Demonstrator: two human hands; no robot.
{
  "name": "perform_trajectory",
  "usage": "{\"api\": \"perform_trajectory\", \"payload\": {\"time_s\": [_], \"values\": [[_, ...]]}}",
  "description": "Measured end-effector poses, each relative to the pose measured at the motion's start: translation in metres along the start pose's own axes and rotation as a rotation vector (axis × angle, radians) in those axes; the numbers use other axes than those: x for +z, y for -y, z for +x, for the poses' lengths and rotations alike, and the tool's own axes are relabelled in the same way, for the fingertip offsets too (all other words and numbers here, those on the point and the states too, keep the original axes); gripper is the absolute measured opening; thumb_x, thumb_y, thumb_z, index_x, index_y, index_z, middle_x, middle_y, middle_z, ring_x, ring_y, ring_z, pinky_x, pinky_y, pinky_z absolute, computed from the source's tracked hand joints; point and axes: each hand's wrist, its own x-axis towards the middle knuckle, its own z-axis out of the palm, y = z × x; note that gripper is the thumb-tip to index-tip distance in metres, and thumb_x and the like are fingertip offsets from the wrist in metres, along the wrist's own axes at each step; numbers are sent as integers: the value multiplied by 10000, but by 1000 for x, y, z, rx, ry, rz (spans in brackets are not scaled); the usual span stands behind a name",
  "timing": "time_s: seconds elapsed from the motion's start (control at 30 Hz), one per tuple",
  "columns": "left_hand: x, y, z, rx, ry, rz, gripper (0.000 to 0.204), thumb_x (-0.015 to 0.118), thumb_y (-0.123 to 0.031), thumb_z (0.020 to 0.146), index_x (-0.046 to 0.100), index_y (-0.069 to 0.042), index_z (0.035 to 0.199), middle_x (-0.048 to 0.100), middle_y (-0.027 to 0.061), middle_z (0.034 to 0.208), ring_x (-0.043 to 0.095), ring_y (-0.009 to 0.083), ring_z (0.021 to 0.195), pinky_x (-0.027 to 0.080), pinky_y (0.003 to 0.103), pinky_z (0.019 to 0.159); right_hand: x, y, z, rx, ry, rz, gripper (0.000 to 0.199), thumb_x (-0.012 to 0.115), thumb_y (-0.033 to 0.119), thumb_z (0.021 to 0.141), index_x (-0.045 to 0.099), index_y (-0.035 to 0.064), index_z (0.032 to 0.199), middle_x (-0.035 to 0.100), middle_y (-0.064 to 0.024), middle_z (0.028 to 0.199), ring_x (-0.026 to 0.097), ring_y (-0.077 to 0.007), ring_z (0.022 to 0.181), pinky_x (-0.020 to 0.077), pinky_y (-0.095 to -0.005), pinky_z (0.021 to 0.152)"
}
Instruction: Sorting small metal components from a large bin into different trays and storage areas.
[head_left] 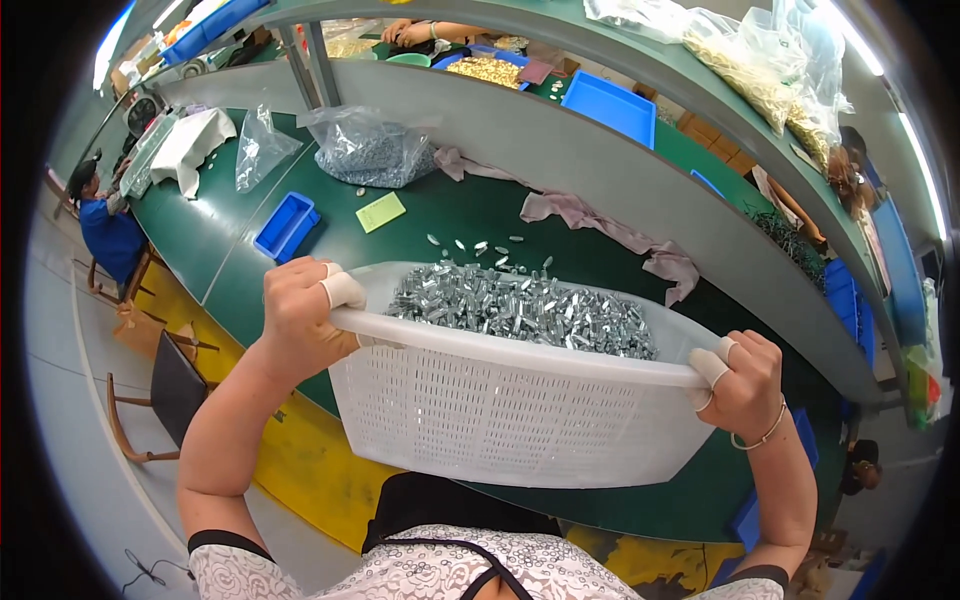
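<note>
I hold a white slotted plastic basket (500, 415) in front of my chest, tipped away from me over the green table (450, 215). My left hand (300, 315) grips its left rim, with a white finger cot on the thumb. My right hand (745, 380) grips the right rim, wearing finger cots and a thin bracelet. Inside the basket lies a heap of small shiny metal parts (525, 305). A few loose metal parts (480, 247) are scattered on the table just beyond the basket's far edge.
On the table are a small blue tray (286, 225), a yellow-green card (380, 211), clear bags of parts (370, 150), pink cloth strips (600, 225) and a grey divider wall (600, 160). Other people sit at the far left (105, 230) and at the right (850, 165). A chair (165, 390) stands at lower left.
</note>
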Motion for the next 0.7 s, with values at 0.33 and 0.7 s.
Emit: {"api": "perform_trajectory", "payload": {"time_s": [0.33,0.7], "values": [[30,41,31,5,-56,-84,396,838,-298,503,508,-85,554,431,31,495,428,200,441,304,296,434,26,-34,26,111,2,-6,145,651,119,534,564,50,628,398,-43,516,428,-215,445,333,-316,427],[45,74,66,0,28,-136,401,847,-240,522,490,-61,560,411,29,495,419,173,447,283,274,418,47,-59,50,103,-53,30,154,671,159,615,571,44,641,420,-49,497,463,-220,432,357,-313,415]]}}
